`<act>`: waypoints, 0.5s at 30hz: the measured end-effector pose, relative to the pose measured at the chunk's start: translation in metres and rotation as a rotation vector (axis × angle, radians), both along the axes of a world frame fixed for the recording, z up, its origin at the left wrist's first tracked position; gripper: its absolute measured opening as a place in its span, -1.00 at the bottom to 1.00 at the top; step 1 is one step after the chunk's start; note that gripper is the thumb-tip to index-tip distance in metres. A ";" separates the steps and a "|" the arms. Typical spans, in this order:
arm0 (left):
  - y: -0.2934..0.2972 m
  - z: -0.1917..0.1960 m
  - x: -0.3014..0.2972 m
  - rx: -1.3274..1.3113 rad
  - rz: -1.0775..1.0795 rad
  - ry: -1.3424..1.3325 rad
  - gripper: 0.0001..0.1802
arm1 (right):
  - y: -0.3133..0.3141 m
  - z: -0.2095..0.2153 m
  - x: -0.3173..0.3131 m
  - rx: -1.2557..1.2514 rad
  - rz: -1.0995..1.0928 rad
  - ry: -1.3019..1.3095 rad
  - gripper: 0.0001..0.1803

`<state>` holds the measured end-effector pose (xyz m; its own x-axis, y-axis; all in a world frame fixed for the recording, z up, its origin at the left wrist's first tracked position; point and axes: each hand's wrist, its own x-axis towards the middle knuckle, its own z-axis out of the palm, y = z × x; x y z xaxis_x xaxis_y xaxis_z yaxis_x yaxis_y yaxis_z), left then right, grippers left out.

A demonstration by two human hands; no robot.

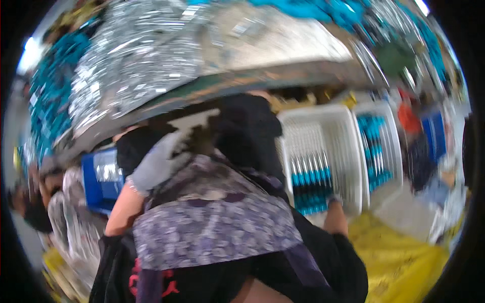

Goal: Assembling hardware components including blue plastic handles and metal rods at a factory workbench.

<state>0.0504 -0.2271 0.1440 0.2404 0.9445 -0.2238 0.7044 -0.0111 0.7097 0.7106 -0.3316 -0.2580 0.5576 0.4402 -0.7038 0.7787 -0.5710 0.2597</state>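
My left hand (160,164), in a pale grey glove, is over my lap beside the patterned purple apron (217,227). Its fingers are apart, and nothing shows in them. At the near right corner of a white plastic basket (357,166) is my right hand (333,201), small and blurred, its fingers not readable. Inside that basket, a row of slim tools with teal and black handles and silver shafts (310,184) lies side by side at the near end. Whether my right hand touches the tools or the basket's rim, I cannot tell.
Across the front runs a workbench (283,45) heaped with silver metal pieces (146,55) and teal pieces (343,12). Right of the first basket stands a second white basket (396,146) with teal-handled tools. A blue bin (93,184) is at left, a yellow sheet (399,257) at lower right.
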 end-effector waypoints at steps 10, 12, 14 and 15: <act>-0.032 0.031 -0.065 0.161 -0.107 -0.107 -0.46 | 0.186 0.403 -0.381 1.604 0.505 0.975 -0.67; -0.031 0.037 -0.083 0.243 -0.073 -0.180 -0.50 | 0.213 0.460 -0.446 1.458 0.937 1.090 -0.66; -0.026 0.047 -0.101 0.286 -0.054 -0.235 -0.51 | 0.247 0.490 -0.522 1.295 1.235 1.199 -0.66; -0.023 0.054 -0.109 0.324 -0.028 -0.273 -0.52 | 0.269 0.491 -0.558 1.391 1.429 1.115 -0.66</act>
<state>-0.0583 -0.2498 0.1976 0.2763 0.9478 0.1593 0.4869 -0.2810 0.8270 0.1525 -0.0629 0.2328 -0.7177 0.3913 0.5760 0.2167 0.9116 -0.3494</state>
